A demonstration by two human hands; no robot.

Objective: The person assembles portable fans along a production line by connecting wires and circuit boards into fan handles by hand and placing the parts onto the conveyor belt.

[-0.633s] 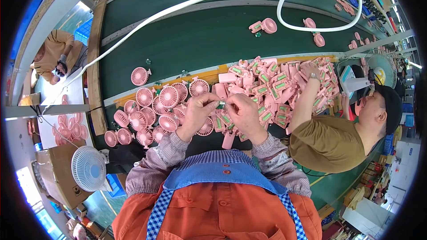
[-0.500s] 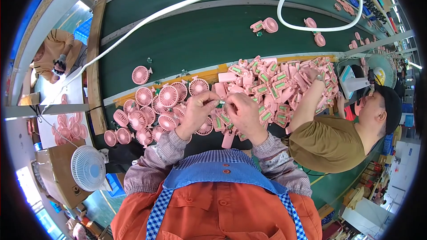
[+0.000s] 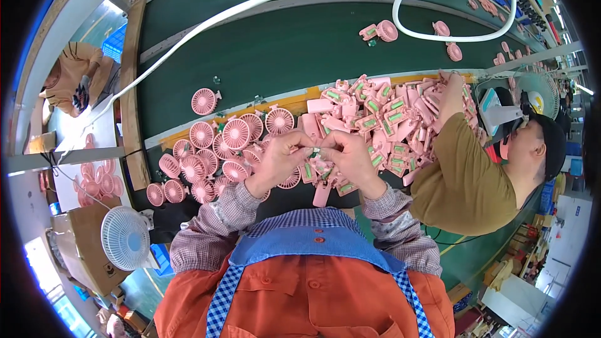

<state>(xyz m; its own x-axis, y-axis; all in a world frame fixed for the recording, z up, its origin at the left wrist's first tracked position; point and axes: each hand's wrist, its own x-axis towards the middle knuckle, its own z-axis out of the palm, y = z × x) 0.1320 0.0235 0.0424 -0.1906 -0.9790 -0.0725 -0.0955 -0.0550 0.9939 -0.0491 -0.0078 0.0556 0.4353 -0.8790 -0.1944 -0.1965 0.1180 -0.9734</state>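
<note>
My left hand (image 3: pixel 280 161) and my right hand (image 3: pixel 349 159) meet in front of my chest, both closed in a pinch. Between their fingertips is a small green-and-white piece (image 3: pixel 315 151), too small and too covered to name its kind. Under and beyond my right hand spreads a heap of pink fan handles (image 3: pixel 394 119), many showing a green insert. A pile of round pink fan heads (image 3: pixel 236 133) with ribbed grilles lies beside my left hand.
Beyond a taped ledge runs a green conveyor belt (image 3: pixel 282 44) carrying scattered pink fan parts. A co-worker in a brown shirt (image 3: pixel 469 181) reaches into the heap at right. A white cable (image 3: pixel 231 14) crosses overhead. A white fan (image 3: pixel 125 238) stands at left.
My hands have drawn slightly closer together around the small piece. Parts on the nearer belt have shifted right, those on the far belt left. The co-worker's hand has moved farther out over the heap.
</note>
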